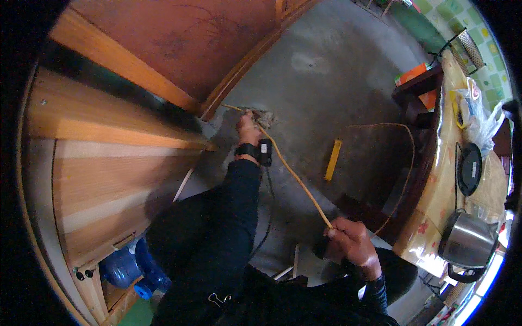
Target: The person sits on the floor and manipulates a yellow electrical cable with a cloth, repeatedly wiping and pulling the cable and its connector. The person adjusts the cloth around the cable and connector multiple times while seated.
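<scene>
A thin yellow cable (296, 176) stretches taut between my two hands. My left hand (248, 128), arm reaching forward, is closed around it near the foot of the reddish-brown cabinet door (179, 41). Beside those fingers lies a crumpled greyish rag-like bundle (265, 117); whether the hand touches it I cannot tell. Closer to my body, my right hand (353, 242) pinches the cable between thumb and fingers. From there its loose end loops out over the floor to the right. A strapped black device sits on my left wrist, with a dark cord hanging from it.
On the grey floor (310, 92) lies a yellow bar (333, 159). To the right stands a table with a patterned cover (421, 228), bearing a steel pot (467, 239), a black round base (470, 169) and plastic bags (481, 122). Blue water bottles (122, 266) sit in the wooden cabinet at left.
</scene>
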A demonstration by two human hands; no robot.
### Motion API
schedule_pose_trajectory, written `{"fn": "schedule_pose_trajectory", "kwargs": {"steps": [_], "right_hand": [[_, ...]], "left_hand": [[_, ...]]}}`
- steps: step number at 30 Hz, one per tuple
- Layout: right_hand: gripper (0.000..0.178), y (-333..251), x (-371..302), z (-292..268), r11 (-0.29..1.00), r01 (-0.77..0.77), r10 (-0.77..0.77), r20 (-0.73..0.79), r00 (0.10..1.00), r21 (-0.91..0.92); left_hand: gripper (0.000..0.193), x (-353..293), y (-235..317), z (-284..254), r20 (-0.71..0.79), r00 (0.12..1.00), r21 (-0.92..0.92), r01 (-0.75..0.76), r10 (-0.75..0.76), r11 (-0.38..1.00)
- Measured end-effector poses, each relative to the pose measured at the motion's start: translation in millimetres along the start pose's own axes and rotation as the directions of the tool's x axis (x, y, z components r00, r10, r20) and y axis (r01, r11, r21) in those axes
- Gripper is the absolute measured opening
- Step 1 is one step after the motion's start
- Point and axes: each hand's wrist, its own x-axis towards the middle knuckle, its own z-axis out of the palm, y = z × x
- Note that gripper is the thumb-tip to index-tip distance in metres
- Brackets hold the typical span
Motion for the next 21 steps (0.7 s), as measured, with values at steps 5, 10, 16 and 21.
{"fn": "schedule_pose_trajectory", "kwargs": {"steps": [5, 10, 16, 21], "right_hand": [[0.015, -1.3, -4.3, -7.3, 0.999, 0.03, -0.03, 0.011, 0.999, -0.019], [0.015, -0.3, -8.0, -11.7, 0.995, 0.073, -0.07, -0.043, 0.997, 0.069], [0.013, 7.0, -6.2, -10.6, 0.995, 0.072, -0.066, -0.087, 0.994, 0.065], [0.014, 3.2, -4.7, -4.7, 0.982, 0.17, -0.16, -0.116, 0.98, 0.086]], "left_hand": [[0.057, 23.7, 50.0, -7.6, -0.264, 0.964, 0.56, 0.183, -0.035, 0.808], [0.05, -6.8, 80.3, -15.2, -0.292, 0.956, 0.227, 0.084, -0.014, 0.97], [0.05, -67.7, 68.7, 7.2, -0.235, 0.966, -0.156, 0.072, -0.108, 0.985], [0.048, -142.5, 45.8, 27.9, -0.151, 0.96, -0.18, 0.206, -0.234, 0.962]]}}
